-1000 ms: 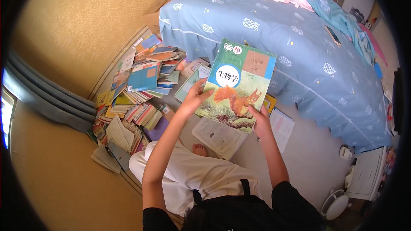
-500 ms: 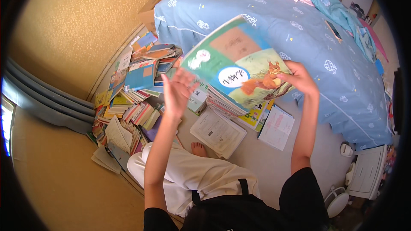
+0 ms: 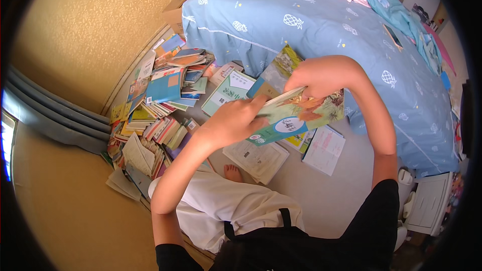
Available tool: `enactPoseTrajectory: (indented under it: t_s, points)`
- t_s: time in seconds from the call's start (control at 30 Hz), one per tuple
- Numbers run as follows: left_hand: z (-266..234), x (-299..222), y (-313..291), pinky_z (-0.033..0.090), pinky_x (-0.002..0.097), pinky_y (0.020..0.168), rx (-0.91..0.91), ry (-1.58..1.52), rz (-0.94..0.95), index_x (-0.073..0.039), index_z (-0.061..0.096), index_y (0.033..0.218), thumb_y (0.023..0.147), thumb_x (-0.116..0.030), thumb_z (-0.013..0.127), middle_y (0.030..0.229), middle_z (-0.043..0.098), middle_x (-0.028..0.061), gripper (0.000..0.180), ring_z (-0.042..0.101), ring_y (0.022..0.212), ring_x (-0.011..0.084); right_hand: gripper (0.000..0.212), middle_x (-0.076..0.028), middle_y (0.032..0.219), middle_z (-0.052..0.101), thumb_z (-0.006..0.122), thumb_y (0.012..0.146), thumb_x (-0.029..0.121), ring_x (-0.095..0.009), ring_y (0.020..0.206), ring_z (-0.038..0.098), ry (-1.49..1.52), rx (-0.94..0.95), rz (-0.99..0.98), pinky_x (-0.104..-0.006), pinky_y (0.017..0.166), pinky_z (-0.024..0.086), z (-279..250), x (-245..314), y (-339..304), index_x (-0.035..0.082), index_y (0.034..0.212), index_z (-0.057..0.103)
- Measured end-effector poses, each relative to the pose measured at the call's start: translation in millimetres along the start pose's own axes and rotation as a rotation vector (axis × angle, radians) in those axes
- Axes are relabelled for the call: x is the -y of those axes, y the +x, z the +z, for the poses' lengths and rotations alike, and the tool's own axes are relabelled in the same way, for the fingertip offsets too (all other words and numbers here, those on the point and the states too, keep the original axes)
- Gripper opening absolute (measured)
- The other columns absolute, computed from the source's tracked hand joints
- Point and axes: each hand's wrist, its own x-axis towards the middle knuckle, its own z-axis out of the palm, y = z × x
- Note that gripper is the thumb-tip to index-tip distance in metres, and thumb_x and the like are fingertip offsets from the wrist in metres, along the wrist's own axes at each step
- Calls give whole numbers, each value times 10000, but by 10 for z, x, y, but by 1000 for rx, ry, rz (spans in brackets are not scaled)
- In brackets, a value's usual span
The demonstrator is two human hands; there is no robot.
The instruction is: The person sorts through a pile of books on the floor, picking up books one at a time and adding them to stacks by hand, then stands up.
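I hold a softcover book (image 3: 321,113) with a squirrel on its cover up above the floor, tilted so that its upper edge faces me. My left hand (image 3: 233,120) is closed on its left end, and my right hand (image 3: 324,76) grips the upper edge, fingers bent over it. A book part with a landscape picture (image 3: 281,68) shows behind my right hand; I cannot tell whether it belongs to the same book. Beyond my left hand lies a green and white workbook (image 3: 221,93). Under the held book are a pile of printed papers (image 3: 258,158) and a yellow book (image 3: 301,143).
A large heap of books (image 3: 160,95) spreads along the wall at left. A white sheet with red writing (image 3: 325,151) lies near the bed (image 3: 311,15), which has a blue cover. My bare foot (image 3: 232,172) rests beside the papers. A small white cabinet (image 3: 427,203) stands at right.
The book has come down and turned, from its cover facing up to a tilt with the edge toward me. My left hand, open and apart before, now grips it; my right wrist has bent over.
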Motion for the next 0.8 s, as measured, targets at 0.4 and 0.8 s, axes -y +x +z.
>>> enactPoseTrajectory:
  t_s: [0.4, 0.8]
  points:
    - [303, 273, -12, 449, 378, 520, -275, -153, 10, -71, 567, 1021, 808, -99, 570, 668, 591, 160, 215, 576, 582, 330, 515, -144, 874, 620, 672, 595, 47, -285, 790, 595, -102, -396, 225, -369, 693, 466, 213, 176, -234, 98, 1100, 585]
    - [497, 684, 219, 416, 215, 735, -425, -855, -198, 27, 549, 1060, 863, -105, 546, 925, 599, 31, 237, 510, 840, 67, 382, -97, 1016, 580, 539, 873, 184, -142, 847, 576, 1365, -1384, 205, -258, 726, 459, 1950, -485, 78, 27, 1210, 448]
